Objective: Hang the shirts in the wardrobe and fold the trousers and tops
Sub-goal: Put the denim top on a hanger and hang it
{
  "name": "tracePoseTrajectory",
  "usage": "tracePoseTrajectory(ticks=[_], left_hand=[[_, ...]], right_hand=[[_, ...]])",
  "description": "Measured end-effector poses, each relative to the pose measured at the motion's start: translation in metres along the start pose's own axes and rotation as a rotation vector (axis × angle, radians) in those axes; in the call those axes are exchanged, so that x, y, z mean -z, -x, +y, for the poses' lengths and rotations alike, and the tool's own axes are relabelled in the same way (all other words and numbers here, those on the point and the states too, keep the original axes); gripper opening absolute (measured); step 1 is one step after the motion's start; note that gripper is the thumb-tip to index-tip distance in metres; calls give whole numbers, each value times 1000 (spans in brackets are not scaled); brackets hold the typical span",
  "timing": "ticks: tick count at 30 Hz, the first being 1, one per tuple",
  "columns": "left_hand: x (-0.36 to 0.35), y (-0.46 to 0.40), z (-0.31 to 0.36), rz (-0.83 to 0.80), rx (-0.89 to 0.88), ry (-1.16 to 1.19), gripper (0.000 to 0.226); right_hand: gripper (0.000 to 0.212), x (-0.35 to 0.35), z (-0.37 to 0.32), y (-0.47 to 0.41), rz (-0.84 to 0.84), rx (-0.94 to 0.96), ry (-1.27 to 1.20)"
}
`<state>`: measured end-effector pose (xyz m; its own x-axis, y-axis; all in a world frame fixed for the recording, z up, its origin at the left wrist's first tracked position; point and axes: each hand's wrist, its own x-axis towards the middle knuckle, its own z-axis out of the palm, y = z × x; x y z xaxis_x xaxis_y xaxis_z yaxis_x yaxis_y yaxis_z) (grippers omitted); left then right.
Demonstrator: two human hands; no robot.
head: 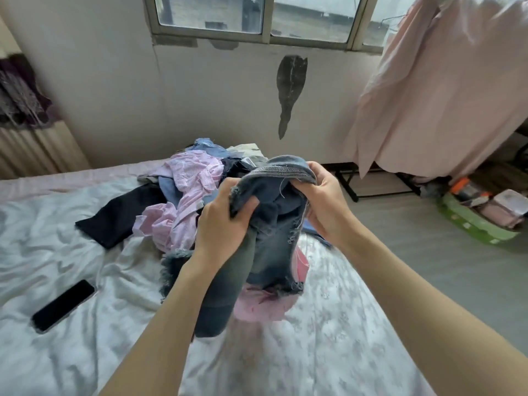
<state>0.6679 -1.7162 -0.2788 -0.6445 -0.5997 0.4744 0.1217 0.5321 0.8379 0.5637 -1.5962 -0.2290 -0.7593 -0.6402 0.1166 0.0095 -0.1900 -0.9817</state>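
Note:
A pair of faded, frayed blue jeans [274, 247] hangs bunched above the bed, its legs drooping toward the sheet. My left hand [221, 224] grips the denim on the left, fingers curled into the fabric. My right hand [325, 201] grips the waistband on the right side. Behind the jeans lies a heap of clothes [188, 195]: a pink striped shirt, light blue pieces, and a dark navy garment [120, 215] spread to the left. A pink garment [263, 305] lies under the hanging legs.
A black phone [63, 305] lies on the white bed sheet [85, 352] at the left. A pink cloth [445, 90] hangs at the right by the window. A green box [477, 224] of items and a black metal frame [351, 187] stand on the floor.

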Motion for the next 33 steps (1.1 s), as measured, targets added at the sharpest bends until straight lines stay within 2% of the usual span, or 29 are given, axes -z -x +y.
tracePoseTrajectory(ticks=[1, 3, 4, 6, 8, 9, 11, 14, 17, 19, 21, 23, 24, 26, 28, 30, 33], left_hand=[[2, 1, 8, 10, 45, 115, 6], [1, 21, 28, -16, 160, 347, 23], [-3, 38, 36, -111, 229, 391, 24], [-15, 77, 44, -440, 331, 288, 15], [-24, 114, 47, -713, 443, 148, 9], [-28, 137, 53, -797, 497, 122, 8], [-36, 167, 64, -851, 495, 105, 10], [-49, 185, 103, -692, 343, 176, 14], [-58, 199, 155, -626, 187, 373, 16], [-58, 208, 180, -716, 174, 555, 20], [-66, 217, 187, -822, 276, 555, 19], [-81, 233, 185, -968, 412, 288, 21], [-86, 245, 182, -1094, 452, 126, 25], [-92, 273, 181, -1352, 475, 2, 27], [-99, 289, 194, -1450, 509, 190, 23], [-106, 295, 212, -1415, 580, 485, 26], [-129, 315, 248, -1440, 525, 554, 19]], right_hand=[[11, 2, 1, 12, 3, -16, 7], [8, 8, 18, 54, -31, -123, 139], [4, 14, 33, 80, -73, -209, 255], [13, 36, 61, 129, -184, -417, 497], [14, 67, 73, 175, -249, -610, 562], [15, 84, 72, 201, -221, -668, 540], [17, 112, 64, 231, -85, -629, 502], [10, 133, 29, 254, 134, -368, 523], [7, 144, -13, 290, 262, -133, 270], [13, 154, -31, 320, 288, -43, 37], [18, 157, -29, 348, 291, -122, -46], [20, 163, -18, 381, 289, -328, 195], [21, 167, -12, 397, 268, -429, 317], [19, 179, -9, 431, 256, -509, 466], [15, 196, -30, 463, 304, -440, 312], [19, 208, -60, 494, 298, -308, 128], [31, 219, -83, 545, 381, -189, 54]])
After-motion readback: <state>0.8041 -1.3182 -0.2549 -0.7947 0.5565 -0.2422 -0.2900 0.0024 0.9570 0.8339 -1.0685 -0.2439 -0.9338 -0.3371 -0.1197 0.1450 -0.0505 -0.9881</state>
